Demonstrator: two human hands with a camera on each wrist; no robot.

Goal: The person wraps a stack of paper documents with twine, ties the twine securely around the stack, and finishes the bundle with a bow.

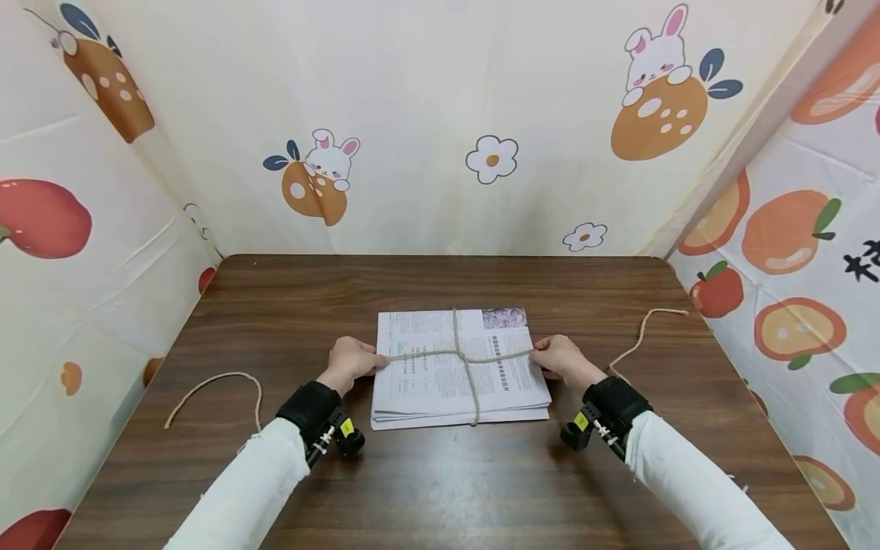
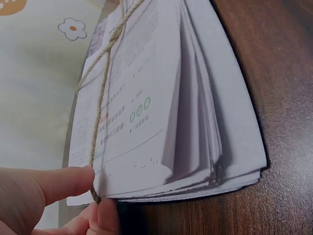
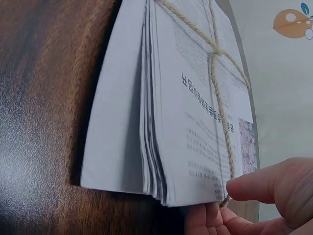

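Observation:
A stack of newspapers (image 1: 419, 389) lies on the table, with twine (image 1: 474, 382) crossing over its top sheet, one strand front to back and one side to side. At the stack's left edge my left hand (image 1: 349, 363) pinches the sideways strand; the thumb presses it from above in the left wrist view, other fingers below the edge. My right hand (image 1: 565, 359) pinches the same strand at the right edge, its thumb on the twine (image 3: 226, 132) in the right wrist view. The strands meet near the middle of the top sheet. The twine under the stack is hidden.
One loose length of twine (image 1: 230, 374) curves across the table (image 1: 289, 283) beyond my left forearm. Another loose length (image 1: 639, 340) lies to the right, passing behind my right wrist. Printed curtains (image 1: 426, 92) stand around the table's back and sides.

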